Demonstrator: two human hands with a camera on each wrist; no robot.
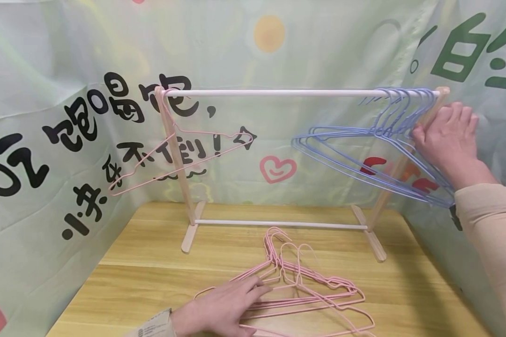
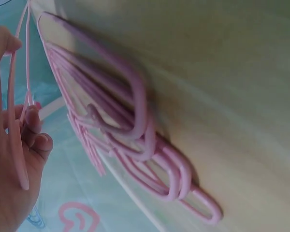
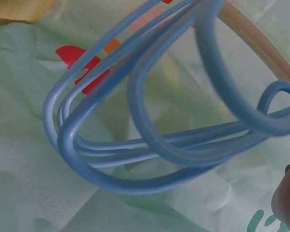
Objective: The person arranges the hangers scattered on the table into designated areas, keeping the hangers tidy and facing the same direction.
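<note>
On the table lies a pile of pink wire hangers [image 1: 303, 306], hooks toward the rack. My left hand [image 1: 225, 306] is over the pile's left side. In the left wrist view, a pink hanger [image 2: 12, 116] runs across the palm between thumb and curled fingers, lifted off the others. Several blue hangers [image 1: 362, 161] hang at the right end of the rack's white rail [image 1: 274, 93]. Beside the right post, my right hand [image 1: 451, 135] has curled fingers at the necks of the blue hangers, holding one there; its grip is partly hidden. Blue hanger ends [image 3: 150, 159] fill the right wrist view.
One pink hanger [image 1: 181, 161] hangs at the rail's left end, against the left wooden post [image 1: 179, 173]. A white lower bar [image 1: 278, 224] joins the rack's wooden feet [image 1: 375, 243]. Printed cloth [image 1: 236, 47] surrounds the wooden table [image 1: 122, 267] at the back and sides.
</note>
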